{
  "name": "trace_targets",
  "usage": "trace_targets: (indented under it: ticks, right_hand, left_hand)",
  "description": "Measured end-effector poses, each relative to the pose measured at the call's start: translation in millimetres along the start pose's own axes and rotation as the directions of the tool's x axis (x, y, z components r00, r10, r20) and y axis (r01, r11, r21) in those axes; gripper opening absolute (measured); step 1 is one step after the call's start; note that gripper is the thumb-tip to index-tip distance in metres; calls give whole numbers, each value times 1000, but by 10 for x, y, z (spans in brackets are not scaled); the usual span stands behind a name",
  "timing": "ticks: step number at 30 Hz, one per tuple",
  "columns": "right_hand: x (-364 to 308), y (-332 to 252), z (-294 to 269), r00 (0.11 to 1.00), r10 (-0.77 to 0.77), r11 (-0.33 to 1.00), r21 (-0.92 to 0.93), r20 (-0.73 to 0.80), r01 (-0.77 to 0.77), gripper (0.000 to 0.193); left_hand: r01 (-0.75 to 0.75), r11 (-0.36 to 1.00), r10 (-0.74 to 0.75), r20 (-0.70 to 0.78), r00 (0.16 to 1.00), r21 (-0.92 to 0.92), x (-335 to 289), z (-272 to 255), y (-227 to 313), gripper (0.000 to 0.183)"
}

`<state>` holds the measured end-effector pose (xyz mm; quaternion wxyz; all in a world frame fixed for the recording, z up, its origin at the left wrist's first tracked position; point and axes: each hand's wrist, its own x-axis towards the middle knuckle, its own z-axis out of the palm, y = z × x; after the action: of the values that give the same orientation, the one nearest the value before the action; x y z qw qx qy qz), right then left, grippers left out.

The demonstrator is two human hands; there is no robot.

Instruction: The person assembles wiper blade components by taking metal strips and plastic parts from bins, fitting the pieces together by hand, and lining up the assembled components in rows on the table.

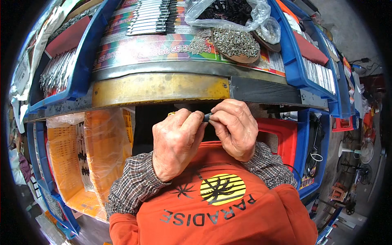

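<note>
Between my hands, in front of the table edge, is a small dark cylindrical piece (207, 117). My left hand (175, 141) is closed, pinching its left end with thumb and forefinger. From the other side my right hand (235, 128) grips it with bent fingertips. Most of the piece is hidden by the fingers. On the table beyond lies a row of slim silver-and-black pen-like parts (151, 17). Right of them, small metal parts (236, 42) fill a brown dish, with a smaller heap (198, 45) of tiny pieces beside it.
A clear plastic bag (261, 14) of black parts sits behind the dish. Blue bins (83, 61) with slim parts flank the table, another blue bin (290, 53) being at right. Below left is an orange crate (65, 163); a red plastic piece (286, 136) is at right.
</note>
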<state>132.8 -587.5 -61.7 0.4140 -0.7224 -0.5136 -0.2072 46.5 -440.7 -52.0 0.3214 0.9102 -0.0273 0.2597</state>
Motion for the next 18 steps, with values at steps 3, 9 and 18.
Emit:
trace_targets:
  ticks: [3, 9, 18]
  right_hand:
    - [-1, -6, -1, 999, 40, 999, 2, 4, -40, 30]
    - [-10, -27, 17, 999, 52, 999, -13, 1, -52, 29]
    - [-36, -26, 42, 998, 59, 998, -32, -7, -59, 27]
  left_hand:
    - [-6, 999, 6, -3, 1000, 33, 5, 3, 11, 19]
    - [-17, 999, 18, -12, 1000, 49, -11, 16, -2, 18]
    - [-27, 996, 29, -33, 999, 79, -13, 48, -5, 17]
